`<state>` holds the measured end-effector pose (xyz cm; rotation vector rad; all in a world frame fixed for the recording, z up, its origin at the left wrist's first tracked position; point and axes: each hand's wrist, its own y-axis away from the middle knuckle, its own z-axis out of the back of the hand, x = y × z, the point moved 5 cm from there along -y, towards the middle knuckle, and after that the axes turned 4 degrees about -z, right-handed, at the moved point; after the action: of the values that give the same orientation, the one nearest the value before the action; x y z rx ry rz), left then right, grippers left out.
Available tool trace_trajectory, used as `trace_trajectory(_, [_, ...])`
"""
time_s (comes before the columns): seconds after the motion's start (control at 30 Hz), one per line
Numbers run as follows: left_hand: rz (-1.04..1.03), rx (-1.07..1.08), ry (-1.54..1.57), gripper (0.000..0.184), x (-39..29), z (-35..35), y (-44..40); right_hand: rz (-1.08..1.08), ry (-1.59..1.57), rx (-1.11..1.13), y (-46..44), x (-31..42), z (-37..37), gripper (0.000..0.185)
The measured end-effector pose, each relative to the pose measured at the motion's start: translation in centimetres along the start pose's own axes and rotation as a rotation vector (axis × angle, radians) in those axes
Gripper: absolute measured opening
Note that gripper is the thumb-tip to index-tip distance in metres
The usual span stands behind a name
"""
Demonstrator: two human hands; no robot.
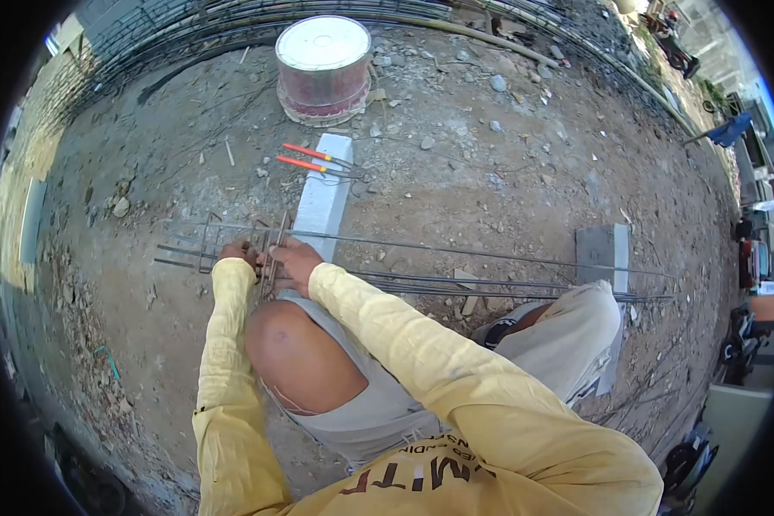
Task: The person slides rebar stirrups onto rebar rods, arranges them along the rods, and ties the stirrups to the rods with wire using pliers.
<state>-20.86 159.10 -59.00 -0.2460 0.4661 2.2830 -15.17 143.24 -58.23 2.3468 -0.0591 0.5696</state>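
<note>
Several long steel bars (456,250) run left to right in front of my knees, with square metal stirrups (208,241) round their left end. My left hand (238,251) has its fingers curled at the bundled stirrups (273,258). From the right, my right hand (296,261) closes on the same bundle. The fingertips of both hands are partly hidden. Beneath the bars lies a white block (322,206), and on its far part rest pincers with red-orange handles (305,157).
An upturned round tub (324,69) stands beyond the white block. A grey block (603,249) is under the bars at the right. Long rods and poles (456,28) lie along the far side. Stones dot the dirt ground.
</note>
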Motion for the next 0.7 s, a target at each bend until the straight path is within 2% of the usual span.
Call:
trace_trajectory(0.07, [-0.030,-0.005,0.144,0.024,1.4,-1.6,-0.6,0.045,0.004,0.002,0.1,0.0,0.0,0.024])
trace_trajectory(0.1, [-0.070,-0.025,0.056,0.023,4.0,-3.2,-2.4,0.053,0.071,-0.012,-1.3,-0.5,0.6,0.024])
trace_trajectory(0.13, [-0.084,0.021,0.135,0.023,5.3,-3.8,-3.3,0.096,0.098,-0.020,-2.7,-0.9,0.9,0.024])
trace_trajectory(0.2, [-0.291,-0.087,0.152,0.022,9.6,-5.5,-6.3,0.123,0.200,-0.122,-3.2,-0.9,1.2,0.024])
trace_trajectory(0.3, [-0.351,-0.283,0.297,0.024,11.8,-4.5,-7.4,0.128,0.154,-0.104,-3.5,-1.4,0.9,0.027])
trace_trajectory(0.4, [-0.309,-0.206,0.495,0.024,10.7,-2.9,-7.4,0.112,0.217,-0.100,-5.5,-1.6,1.6,0.031])
trace_trajectory(0.43, [-0.190,-0.169,0.570,0.024,9.0,-2.2,-6.2,0.116,0.222,-0.114,-4.9,-1.4,1.5,0.033])
trace_trajectory(0.53, [-0.016,-0.078,0.666,0.022,8.7,-1.9,-5.8,0.097,0.282,-0.146,-3.8,-0.8,1.6,0.031])
trace_trajectory(0.63, [-0.163,-0.139,0.653,0.020,9.8,-2.0,-6.9,0.095,0.265,-0.150,-3.1,-0.7,1.7,0.028])
trace_trajectory(0.7, [-0.125,-0.138,0.699,0.020,12.3,-3.1,-8.6,0.115,0.224,-0.155,-2.6,-0.6,1.8,0.027])
